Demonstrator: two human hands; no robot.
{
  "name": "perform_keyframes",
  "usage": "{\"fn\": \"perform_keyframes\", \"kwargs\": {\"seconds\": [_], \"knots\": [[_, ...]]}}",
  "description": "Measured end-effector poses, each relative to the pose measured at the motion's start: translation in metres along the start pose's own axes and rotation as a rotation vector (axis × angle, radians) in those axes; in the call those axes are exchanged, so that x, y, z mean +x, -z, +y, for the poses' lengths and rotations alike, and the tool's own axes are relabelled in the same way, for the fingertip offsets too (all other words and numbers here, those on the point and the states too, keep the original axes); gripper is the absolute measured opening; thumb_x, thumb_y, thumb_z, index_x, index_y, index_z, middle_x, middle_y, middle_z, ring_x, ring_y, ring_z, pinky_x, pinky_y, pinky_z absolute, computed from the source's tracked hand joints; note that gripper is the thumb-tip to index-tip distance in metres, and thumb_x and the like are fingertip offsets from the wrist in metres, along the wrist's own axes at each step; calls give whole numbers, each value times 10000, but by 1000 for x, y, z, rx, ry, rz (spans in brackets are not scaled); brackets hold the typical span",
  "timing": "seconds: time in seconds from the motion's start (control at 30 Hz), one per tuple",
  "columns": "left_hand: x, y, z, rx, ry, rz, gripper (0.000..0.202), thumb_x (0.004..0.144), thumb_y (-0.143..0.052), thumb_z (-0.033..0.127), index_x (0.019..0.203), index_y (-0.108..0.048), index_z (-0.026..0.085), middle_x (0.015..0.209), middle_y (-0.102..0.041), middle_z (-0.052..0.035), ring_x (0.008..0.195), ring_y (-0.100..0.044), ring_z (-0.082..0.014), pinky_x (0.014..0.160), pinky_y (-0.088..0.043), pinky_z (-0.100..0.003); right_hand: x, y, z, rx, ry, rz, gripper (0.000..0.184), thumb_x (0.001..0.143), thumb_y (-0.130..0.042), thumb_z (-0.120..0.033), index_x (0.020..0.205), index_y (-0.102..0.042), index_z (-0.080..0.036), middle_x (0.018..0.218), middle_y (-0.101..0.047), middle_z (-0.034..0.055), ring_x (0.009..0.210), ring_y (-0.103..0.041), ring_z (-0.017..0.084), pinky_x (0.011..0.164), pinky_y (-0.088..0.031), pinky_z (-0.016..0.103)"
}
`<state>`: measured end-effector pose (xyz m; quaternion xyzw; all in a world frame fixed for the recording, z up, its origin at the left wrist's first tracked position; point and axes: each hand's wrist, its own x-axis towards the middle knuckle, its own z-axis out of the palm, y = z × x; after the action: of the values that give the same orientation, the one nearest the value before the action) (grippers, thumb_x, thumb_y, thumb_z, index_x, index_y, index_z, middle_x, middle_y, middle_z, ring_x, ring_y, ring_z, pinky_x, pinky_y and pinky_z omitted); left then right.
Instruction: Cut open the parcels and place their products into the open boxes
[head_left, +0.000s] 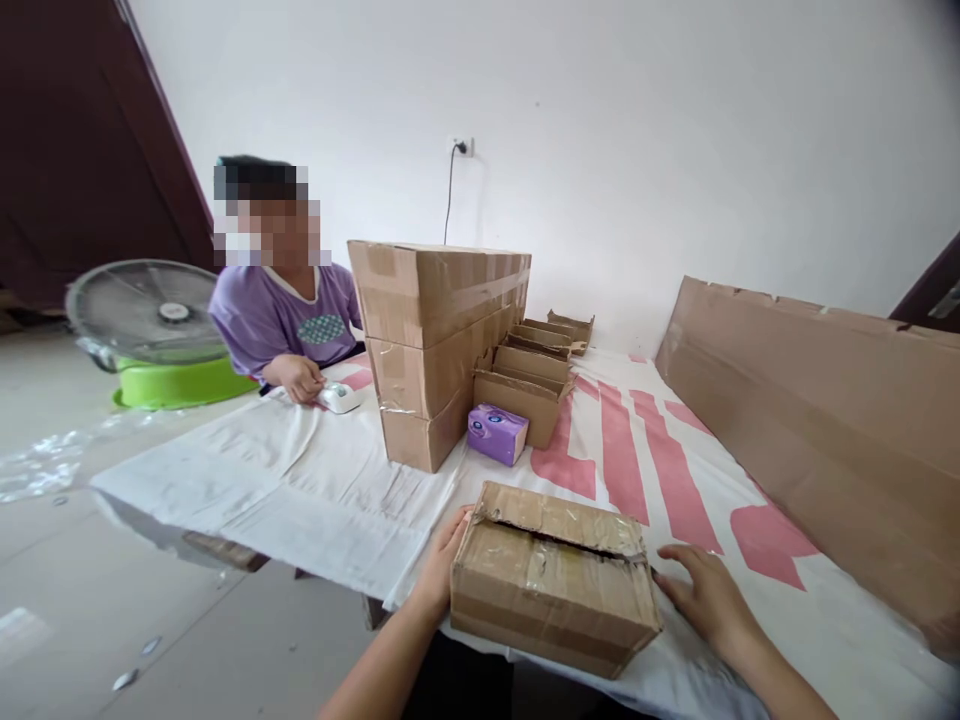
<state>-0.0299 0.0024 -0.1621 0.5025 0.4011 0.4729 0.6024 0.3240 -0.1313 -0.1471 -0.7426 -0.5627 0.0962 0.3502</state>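
Note:
A worn cardboard box (551, 585) with clear tape sits at the table's front edge. Its top flaps nearly meet, leaving a dark, ragged slit between them. My left hand (442, 560) holds the box's left side, with its fingertips partly hidden behind the far corner. At the right end, my right hand (709, 595) is open, thumb and forefinger apart beside the box's upper corner; whether it touches the cardboard I cannot tell. Just beyond the box lies a purple tissue pack (495, 433), close to a row of open cardboard boxes (517, 405).
Three long cartons (405, 370) are stacked left of the open boxes. A large cardboard panel (810, 420) stands along the right side. Across the table, a person (300, 325) has a hand by a white object (341, 398). A fan (161, 312) rests over a green basin (176, 383).

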Motion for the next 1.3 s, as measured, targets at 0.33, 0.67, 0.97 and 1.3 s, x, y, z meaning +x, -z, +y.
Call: {"fn": "perform_keyframes", "kwargs": {"seconds": [0.33,0.67,0.97,1.3], "knots": [[4,-3,-5,-133,-37,-64,484,760,-623,634,922,-657,179,800,-664,-9,784,-615,-213,751,-474,-320,-14,19,55,-277,-16,-79,319,775,-495,-490,916,-624,-235,941,-693,120,865,-682,302,746,-537,410],[1,-3,1,-132,-98,-127,508,818,-555,649,994,-695,194,941,-712,-51,933,-628,-256,850,-478,-348,37,39,-155,-216,579,-89,278,901,-539,-429,1111,-601,-258,1093,-647,94,986,-635,250,868,-521,382],[4,-5,-5,-107,-101,-94,551,811,-542,677,973,-699,175,917,-727,-60,912,-639,-257,788,-493,-345,36,-13,-248,-504,936,-503,337,848,-426,-65,1058,-642,-217,864,-700,44,677,-615,183,578,-404,271],[2,-4,4,-63,-86,-103,473,788,-566,642,909,-700,204,878,-703,-36,894,-620,-257,828,-472,-333,17,69,-178,-698,528,-539,259,912,-440,-264,844,-688,-296,767,-699,31,629,-622,219,549,-373,306]]}}
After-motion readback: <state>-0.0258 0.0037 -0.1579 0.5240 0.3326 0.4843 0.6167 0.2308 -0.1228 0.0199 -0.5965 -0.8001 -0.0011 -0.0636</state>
